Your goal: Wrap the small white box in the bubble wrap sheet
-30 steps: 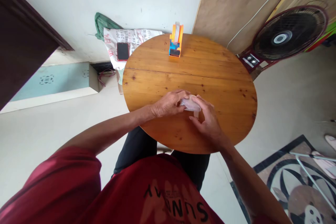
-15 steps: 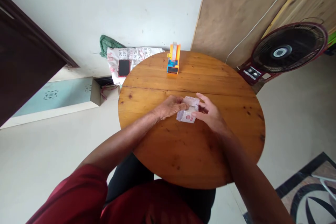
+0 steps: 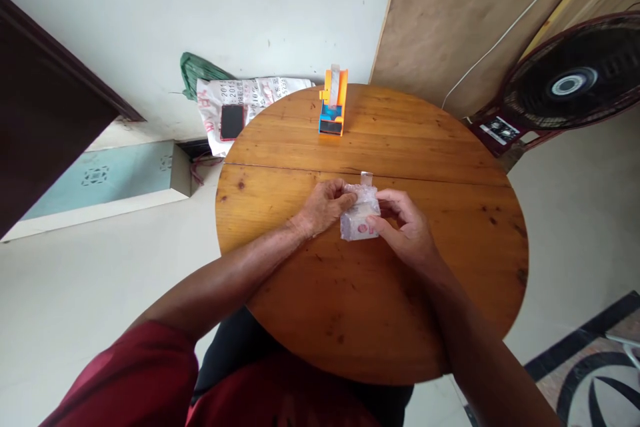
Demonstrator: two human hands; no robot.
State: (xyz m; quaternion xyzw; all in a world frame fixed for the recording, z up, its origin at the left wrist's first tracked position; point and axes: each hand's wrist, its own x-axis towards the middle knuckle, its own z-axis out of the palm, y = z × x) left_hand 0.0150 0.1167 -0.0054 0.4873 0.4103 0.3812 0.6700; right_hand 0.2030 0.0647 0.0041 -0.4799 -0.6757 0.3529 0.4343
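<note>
A small white box with red print, wrapped in bubble wrap [image 3: 361, 219], is between my two hands above the near half of the round wooden table [image 3: 330, 293]. My left hand [image 3: 324, 205] grips its left upper edge, with the thumb pressed on the wrap. On the opposite side, my right hand [image 3: 407, 223] has its thumb on the front face and its curled fingers along the right edge; those fingertips are partly hidden. A short shiny strip that looks like clear tape [image 3: 367, 178] sticks up from the package's far edge.
An orange and blue tape dispenser [image 3: 334, 103] stands at the table's far side. Left of it, a phone [image 3: 233, 122] lies on a printed white sack [image 3: 210, 97] beside a green bag [image 3: 200, 72]. At right is a large fan [image 3: 570, 83].
My right hand's spread fingers have closed in on the package. The clear strip now shows upright at its far edge. My view has shifted slightly.
</note>
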